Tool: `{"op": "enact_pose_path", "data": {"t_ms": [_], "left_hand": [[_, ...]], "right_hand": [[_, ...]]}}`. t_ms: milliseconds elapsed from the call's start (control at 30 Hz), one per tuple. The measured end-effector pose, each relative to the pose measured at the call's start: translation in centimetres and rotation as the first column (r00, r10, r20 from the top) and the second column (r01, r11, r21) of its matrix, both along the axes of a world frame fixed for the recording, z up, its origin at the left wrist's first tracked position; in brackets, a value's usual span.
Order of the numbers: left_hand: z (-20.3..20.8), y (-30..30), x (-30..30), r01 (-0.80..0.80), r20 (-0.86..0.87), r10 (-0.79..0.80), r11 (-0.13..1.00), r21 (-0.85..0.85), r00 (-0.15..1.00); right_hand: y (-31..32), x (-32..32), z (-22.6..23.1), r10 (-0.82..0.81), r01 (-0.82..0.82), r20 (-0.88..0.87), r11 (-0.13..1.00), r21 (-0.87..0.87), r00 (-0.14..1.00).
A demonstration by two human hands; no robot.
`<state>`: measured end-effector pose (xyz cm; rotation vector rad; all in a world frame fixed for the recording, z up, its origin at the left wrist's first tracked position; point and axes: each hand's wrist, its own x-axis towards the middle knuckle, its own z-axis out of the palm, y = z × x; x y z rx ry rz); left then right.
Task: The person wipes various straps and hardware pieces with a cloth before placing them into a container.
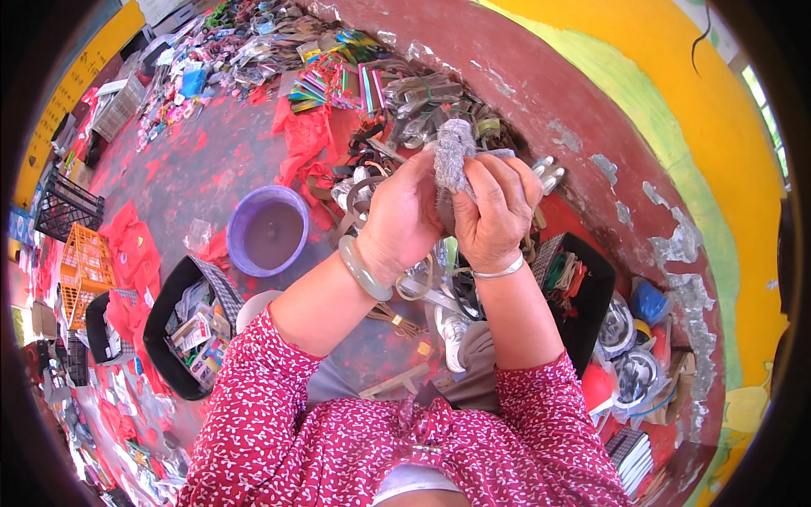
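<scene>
A grey, fuzzy, bunched cloth [455, 152] is held upright a little above the centre of the frame, between two bare hands. The right hand [500, 203] is closed, its fingers curled tightly and its thumb pressed against the cloth's right side. The left hand [404, 211] holds the cloth's left edge, thumb side up; its fingertips are mostly hidden behind the cloth, so their exact closure cannot be told.

Tangled straps and plastic-wrapped pieces [422, 106] crowd just past the hands at upper centre. A peeling maroon wall [583, 127] slants down the right, bounding that side. A black bin with a checked panel [594, 296] stands near the right forearm. Left of the left wrist, a round purple plastic basin [243, 224] sits apart on grey, red-flecked floor [190, 165], which spreads toward the upper left.
</scene>
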<state>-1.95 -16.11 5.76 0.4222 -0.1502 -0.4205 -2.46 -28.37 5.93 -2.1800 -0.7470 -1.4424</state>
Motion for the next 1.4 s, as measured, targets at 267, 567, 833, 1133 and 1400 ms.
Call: {"op": "enact_pose_path", "data": {"t_ms": [267, 567, 833, 1133, 1400], "left_hand": [[-0.6, -1.1, -0.8, 0.023, 0.043, -0.037, 0.959, 0.283, 0.998], [-1.0, -0.8, -0.9, 0.150, 0.017, -0.167, 0.920, 0.361, 0.986], [-2.1, -1.8, -0.3, 0.070, 0.049, -0.099, 0.910, 0.408, 0.994], [-2.3, -1.0, 0.9, 0.030, 0.000, -0.030, 0.982, 0.185, 1.000], [-1.2, -1.5, 0.4, 0.121, -0.186, -0.120, 0.993, -0.007, 0.975]], "right_hand": [[-0.7, 0.4, 0.0, -0.063, 0.075, -0.093, 0.988, 0.135, 0.994], [-3.2, 1.1, 0.5, 0.822, 0.265, -0.333, 0.230, 0.936, 0.461], [-2.8, 1.6, 0.2, 0.918, 0.284, -0.041, -0.079, 0.956, 0.394], [-6.1, 2.7, -1.1, 0.879, 0.154, 0.018, -0.104, 0.983, 0.476], [-1.0, 1.6, -2.1, -0.020, 0.092, -0.457, 0.987, 0.135, 0.889]]}}
